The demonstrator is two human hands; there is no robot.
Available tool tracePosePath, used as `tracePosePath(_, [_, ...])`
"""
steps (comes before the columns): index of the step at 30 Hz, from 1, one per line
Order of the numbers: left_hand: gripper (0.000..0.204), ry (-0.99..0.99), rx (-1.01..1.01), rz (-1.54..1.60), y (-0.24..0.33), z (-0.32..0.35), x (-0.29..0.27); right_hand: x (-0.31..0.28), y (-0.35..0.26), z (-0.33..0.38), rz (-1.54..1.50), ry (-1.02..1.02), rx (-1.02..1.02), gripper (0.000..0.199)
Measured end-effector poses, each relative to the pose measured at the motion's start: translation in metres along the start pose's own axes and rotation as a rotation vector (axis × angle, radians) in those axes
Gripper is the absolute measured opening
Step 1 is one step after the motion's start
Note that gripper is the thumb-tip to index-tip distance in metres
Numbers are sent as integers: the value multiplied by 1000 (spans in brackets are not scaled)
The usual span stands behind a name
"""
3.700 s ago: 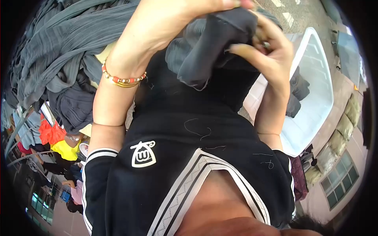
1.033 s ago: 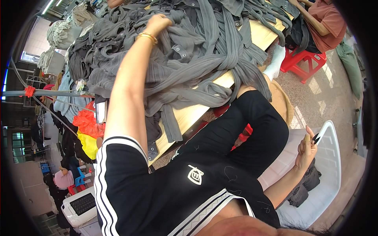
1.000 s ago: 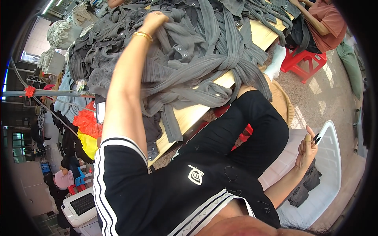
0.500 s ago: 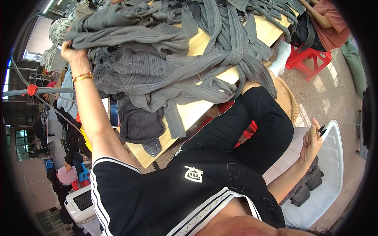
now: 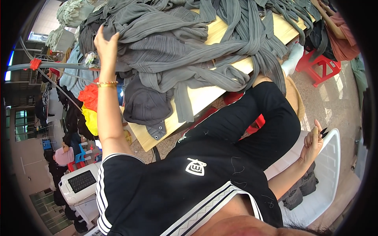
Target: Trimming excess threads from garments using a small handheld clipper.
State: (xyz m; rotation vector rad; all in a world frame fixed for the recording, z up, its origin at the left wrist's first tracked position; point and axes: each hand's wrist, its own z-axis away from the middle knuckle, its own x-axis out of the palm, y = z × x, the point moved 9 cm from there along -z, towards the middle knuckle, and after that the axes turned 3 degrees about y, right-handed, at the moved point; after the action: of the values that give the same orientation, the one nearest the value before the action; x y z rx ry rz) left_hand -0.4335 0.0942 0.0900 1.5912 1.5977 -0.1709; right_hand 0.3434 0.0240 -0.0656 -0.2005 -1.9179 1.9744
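A heap of grey ribbed garments with long ties covers much of the wooden table. Along the heap's left end, my left hand is raised with thumb and fingers apart, against the dark grey cloth and gripping none of it. Low on the right, my right hand is closed around small black thread snips, whose two pointed tips stick out past the fingers. A dark folded garment with metal eyelets lies at the table's near corner.
A white plastic tub with dark rolled garments stands under my right arm. Another person's arm is at the far right, near a red stool. Red and yellow bags hang left of the table.
My left hand has come off the lifted cloth edge, and its fingers have spread. That cloth has settled lower on the heap. My right hand keeps hold of the snips.
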Motion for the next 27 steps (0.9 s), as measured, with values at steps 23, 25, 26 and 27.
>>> tracePosePath(23, [2, -33, 651, 992, 351, 169, -26, 93, -44, 21, -442, -453, -58, 50])
tracePosePath(25, [3, 65, 570, 1110, 379, 193, -27, 129, -50, 35, -643, -686, -8, 57])
tracePosePath(26, [7, -6, 502, 1217, 395, 200, -22, 129, -59, 46, -728, -747, -4, 60])
tracePosePath(27, [9, -30, 524, 1247, 404, 210, -23, 103, -35, 45, -610, -56, -72, 82])
